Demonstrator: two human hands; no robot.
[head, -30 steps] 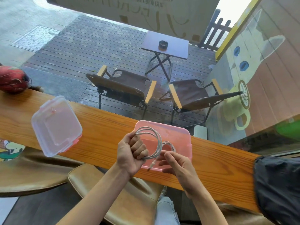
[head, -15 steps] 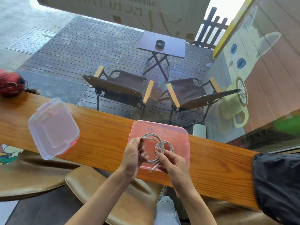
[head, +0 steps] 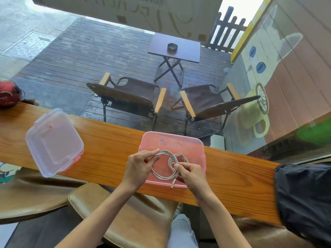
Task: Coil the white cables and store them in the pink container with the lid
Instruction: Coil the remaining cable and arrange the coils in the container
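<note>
The wooden table (head: 111, 140) runs across the view, with the pink container (head: 193, 145) sitting open at about 6 o'clock near its front edge. The clear lid (head: 53, 142) lies apart at 9 o'clock, upside up or down I cannot tell. Over the container, both hands hold the white cable (head: 165, 169), already wound into loose loops. The left hand (head: 138, 165) has its grip pinched on the loops' upper left side; the right hand (head: 189, 173) has its grip pinched where the loops cross, with the plug end (head: 173, 184) hanging toward the container's front rim. The step in hand looks like laying the coil inside. Next, it likely calls for lowering the loops flat, tucking in the plug end, then fetching the lid.
</note>
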